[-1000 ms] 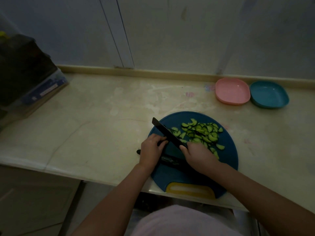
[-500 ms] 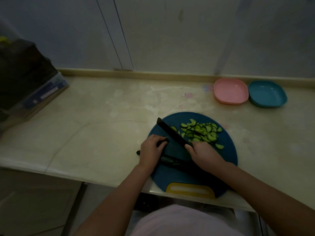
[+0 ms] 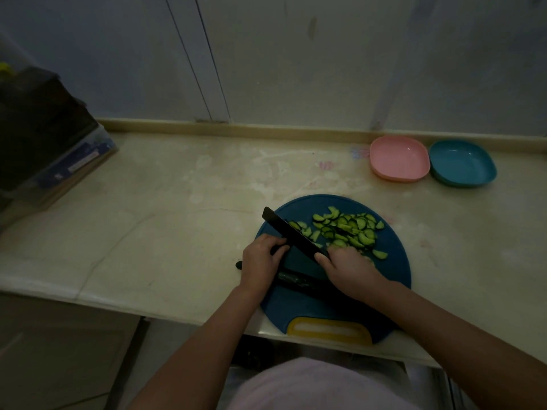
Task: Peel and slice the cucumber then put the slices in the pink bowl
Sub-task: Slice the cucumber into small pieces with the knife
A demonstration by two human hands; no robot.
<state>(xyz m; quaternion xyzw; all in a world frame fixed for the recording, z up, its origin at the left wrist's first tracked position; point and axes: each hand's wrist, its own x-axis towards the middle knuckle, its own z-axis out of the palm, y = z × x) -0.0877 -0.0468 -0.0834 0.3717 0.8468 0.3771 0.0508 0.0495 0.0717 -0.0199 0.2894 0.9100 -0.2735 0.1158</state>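
Left hand: the left hand [image 3: 262, 261] sits on the near-left part of the board, its grip curled over a short dark cucumber stub [image 3: 278, 249] right beside the blade. In this dim light I can't be sure how much of it is left.
Right hand: the right hand [image 3: 350, 269] has its grip wrapped round the handle of the knife [image 3: 296, 235]. The black blade angles up and away to the left, across the board.
What changed: very little over the last second. The blade tip slid a touch to the right and has come back, while the left hand has hardly moved. It looks like the small rocking of a chopping stroke.
Slices: the slices [image 3: 352, 229] are half-moons heaped on the far side of the cutting board [image 3: 393, 279], just beyond the right hand. The heap looks much the same size as a second ago.
Long dark piece: a long dark piece [image 3: 296, 281] lies across the board under both wrists, one end poking past the left edge. It's probably more cucumber waiting its turn.
Pink bowl: the pink bowl [image 3: 396, 156] stands well apart at the back right of the worktop [image 3: 177, 232], touching a teal bowl [image 3: 461, 164]. Nothing is in it.
Meaning for the task: slicing is well along but not finished. I'd say no transfer can start until the stub and that long piece are cut.
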